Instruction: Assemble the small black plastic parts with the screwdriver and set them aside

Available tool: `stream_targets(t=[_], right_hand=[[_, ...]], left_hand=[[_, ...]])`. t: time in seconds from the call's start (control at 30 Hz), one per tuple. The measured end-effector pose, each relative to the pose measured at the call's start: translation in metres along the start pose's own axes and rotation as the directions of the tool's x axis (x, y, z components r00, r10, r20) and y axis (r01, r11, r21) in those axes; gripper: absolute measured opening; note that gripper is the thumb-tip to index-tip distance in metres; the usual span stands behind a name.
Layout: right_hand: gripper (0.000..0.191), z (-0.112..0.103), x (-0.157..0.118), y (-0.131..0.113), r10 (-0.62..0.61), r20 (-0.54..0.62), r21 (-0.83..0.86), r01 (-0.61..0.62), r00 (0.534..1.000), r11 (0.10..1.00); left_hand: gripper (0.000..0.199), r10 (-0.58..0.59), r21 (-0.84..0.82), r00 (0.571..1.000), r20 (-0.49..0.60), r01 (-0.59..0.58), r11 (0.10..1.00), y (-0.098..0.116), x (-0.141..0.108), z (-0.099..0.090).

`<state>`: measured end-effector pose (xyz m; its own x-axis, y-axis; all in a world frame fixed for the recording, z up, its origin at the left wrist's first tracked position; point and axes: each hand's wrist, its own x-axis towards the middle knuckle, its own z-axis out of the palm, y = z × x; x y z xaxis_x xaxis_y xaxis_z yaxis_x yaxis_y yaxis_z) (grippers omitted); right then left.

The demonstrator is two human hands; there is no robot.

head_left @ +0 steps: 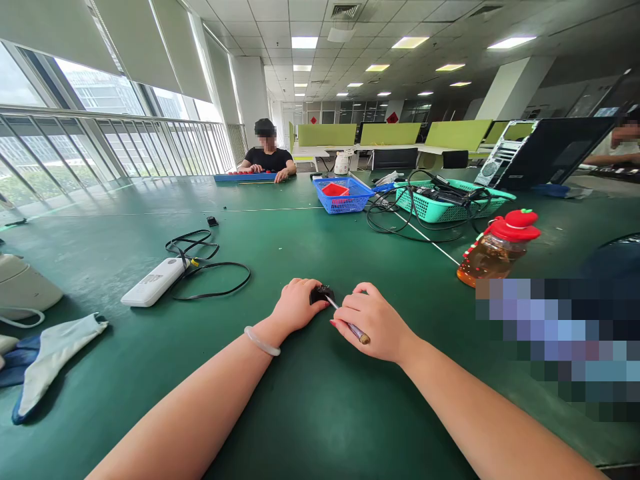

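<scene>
Near the middle of the green table [320,413], my left hand [299,303] is closed around a small black part [321,293], pinning it against the tabletop. What exactly this part is, I cannot make out. A thin tool with a metal shaft and a brownish handle end, like a small screwdriver [356,331], is gripped in my right hand [367,317]. Its tip points up and left and meets the black part, or comes very close to it. My fingers partly cover both things. A pale bangle [263,342] circles my left wrist.
A white power bank [156,283] and black cable [220,265] lie left, beyond a glove [55,353]. Right stands a red-lidded bottle [497,250]. Behind are a blue basket [345,203], a green basket [435,210] with cables, and a computer case [545,153]. A person [270,157] sits opposite.
</scene>
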<state>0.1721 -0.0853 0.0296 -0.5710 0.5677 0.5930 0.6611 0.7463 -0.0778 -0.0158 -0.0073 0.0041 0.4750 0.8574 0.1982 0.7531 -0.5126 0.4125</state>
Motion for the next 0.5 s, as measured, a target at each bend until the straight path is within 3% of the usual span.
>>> stream_targets(t=[0.5], right_hand=[[0.022, 0.0014, -0.0021, 0.0062, 0.158, -0.067, 0.112, -0.150, 0.985, 0.982]], left_hand=[[0.034, 0.006, 0.005, 1.000, -0.004, -0.006, 1.000, -0.0031, 0.0016, 0.0021]])
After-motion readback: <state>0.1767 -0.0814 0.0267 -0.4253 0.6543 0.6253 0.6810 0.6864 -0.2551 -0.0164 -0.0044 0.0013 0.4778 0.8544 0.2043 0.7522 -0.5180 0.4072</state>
